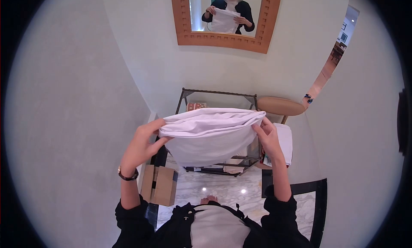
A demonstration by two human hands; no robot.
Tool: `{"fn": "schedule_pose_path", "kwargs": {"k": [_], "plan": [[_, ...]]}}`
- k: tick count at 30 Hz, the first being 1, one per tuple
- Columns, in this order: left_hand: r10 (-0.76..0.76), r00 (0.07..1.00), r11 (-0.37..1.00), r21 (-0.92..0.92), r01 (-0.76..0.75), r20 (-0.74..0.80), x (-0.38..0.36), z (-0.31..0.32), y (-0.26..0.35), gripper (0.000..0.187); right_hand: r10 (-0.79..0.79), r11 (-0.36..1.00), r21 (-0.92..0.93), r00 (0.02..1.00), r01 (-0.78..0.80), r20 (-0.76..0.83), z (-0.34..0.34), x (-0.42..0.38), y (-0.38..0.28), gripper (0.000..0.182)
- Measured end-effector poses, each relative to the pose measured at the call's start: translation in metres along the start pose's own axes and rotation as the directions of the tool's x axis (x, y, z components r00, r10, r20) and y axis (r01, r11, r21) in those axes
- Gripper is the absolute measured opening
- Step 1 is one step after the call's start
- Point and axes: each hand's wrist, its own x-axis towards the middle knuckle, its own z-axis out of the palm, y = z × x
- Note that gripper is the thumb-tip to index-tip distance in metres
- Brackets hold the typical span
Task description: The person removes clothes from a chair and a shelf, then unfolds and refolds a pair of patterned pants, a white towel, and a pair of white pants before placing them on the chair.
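Observation:
A folded white cloth (210,140) hangs in front of me, with several layers gathered along its top edge. My left hand (145,144) pinches its left end between thumb and fingers. At the opposite top corner, my right hand (269,137) grips the cloth, its fingertips partly behind the fabric. The lower part droops between both hands, above the floor. What kind of cloth article it is cannot be made out.
Behind the cloth stands a dark metal rack with glass shelves (219,92), partly hidden. A tan chair (281,106) and a white folded pile (283,143) are to its right. An open cardboard box (165,186) sits at lower left. A wood-framed mirror (223,38) hangs on the wall.

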Motion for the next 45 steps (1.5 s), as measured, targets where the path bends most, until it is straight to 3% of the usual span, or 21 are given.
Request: {"fn": "schedule_pose_path", "kwargs": {"k": [3, 6, 9, 12, 16, 17, 21, 23, 26, 29, 30, 31, 32, 34, 35, 39, 45], "plan": [[-0.019, 0.999, 0.960, -0.279, 0.008, -0.037, 0.001, -0.002, -0.002, 0.021, -0.037, 0.992, 0.120, 0.998, 0.042, -0.043, 0.005, 0.000, -0.002, 0.042], [-0.058, 0.995, 0.949, -0.313, 0.031, -0.078, 0.012, -0.001, -0.009, 0.016, 0.008, 1.000, 0.012, 1.000, -0.008, 0.013, 0.003, 0.001, 0.003, 0.040], [-0.097, 0.985, 0.900, -0.435, 0.026, -0.140, 0.021, 0.003, -0.016, 0.017, -0.036, 0.984, 0.167, 0.994, 0.053, -0.102, 0.008, 0.003, 0.000, 0.039], [-0.064, 0.992, 0.996, 0.055, 0.070, -0.109, 0.049, 0.005, -0.057, 0.022, 0.077, 0.997, -0.019, 0.994, -0.078, -0.076, 0.004, 0.020, 0.011, 0.037], [0.079, 0.987, 0.935, 0.354, -0.025, -0.141, 0.077, 0.032, -0.089, 0.033, 0.070, 0.996, -0.057, 0.994, -0.075, -0.081, -0.022, 0.056, 0.043, 0.036], [0.100, 0.989, 0.908, 0.417, -0.044, -0.113, 0.086, 0.035, -0.095, 0.032, 0.071, 0.992, -0.099, 0.994, -0.080, -0.089, -0.028, 0.065, 0.042, 0.038], [0.274, 0.949, 0.786, 0.604, -0.128, -0.155, 0.109, 0.040, -0.086, 0.023, -0.177, 0.967, -0.199, 0.982, 0.160, -0.072, -0.041, 0.084, 0.028, 0.037], [0.306, 0.945, 0.733, 0.662, -0.155, -0.118, 0.112, 0.040, -0.081, 0.024, -0.261, 0.902, -0.364, 0.965, 0.234, -0.026, -0.042, 0.076, 0.021, 0.039], [0.491, 0.869, 0.598, 0.748, -0.289, -0.057, 0.099, 0.074, -0.126, 0.025, -0.317, 0.755, -0.582, 0.945, 0.302, 0.079, -0.053, 0.056, 0.046, 0.048], [0.503, 0.833, 0.488, 0.719, -0.494, 0.231, 0.055, 0.128, -0.187, 0.021, -0.316, 0.540, -0.760, 0.924, 0.360, 0.213, -0.071, 0.020, 0.111, 0.054], [0.539, 0.775, 0.347, 0.751, -0.562, 0.331, 0.038, 0.148, -0.204, 0.021, -0.286, 0.590, -0.733, 0.937, 0.339, 0.203, -0.076, 0.005, 0.146, 0.052], [0.484, 0.792, 0.404, 0.708, -0.579, 0.372, 0.018, 0.174, -0.222, 0.023, -0.267, 0.556, -0.758, 0.937, 0.342, 0.227, -0.084, -0.012, 0.185, 0.052], [0.527, 0.733, 0.329, 0.693, -0.642, 0.429, -0.005, 0.195, -0.242, 0.022, -0.191, 0.547, -0.781, 0.953, 0.301, 0.234, -0.087, -0.033, 0.209, 0.052], [0.450, 0.724, 0.421, 0.591, -0.688, 0.522, -0.044, 0.230, -0.272, 0.020, -0.083, 0.529, -0.807, 0.962, 0.264, 0.261, -0.089, -0.075, 0.250, 0.054], [0.444, 0.697, 0.367, 0.596, -0.715, 0.563, -0.056, 0.235, -0.268, 0.020, -0.039, 0.509, -0.823, 0.962, 0.251, 0.269, -0.092, -0.093, 0.273, 0.055], [0.447, 0.736, 0.467, 0.570, -0.676, 0.508, -0.076, 0.241, -0.261, 0.023, -0.063, 0.431, -0.822, 0.922, 0.371, 0.383, -0.086, -0.119, 0.259, 0.062], [0.328, 0.747, 0.577, 0.504, -0.643, 0.578, -0.078, 0.247, -0.279, 0.037, 0.064, 0.360, -0.866, 0.916, 0.348, 0.395, -0.080, -0.116, 0.253, 0.073]]}}
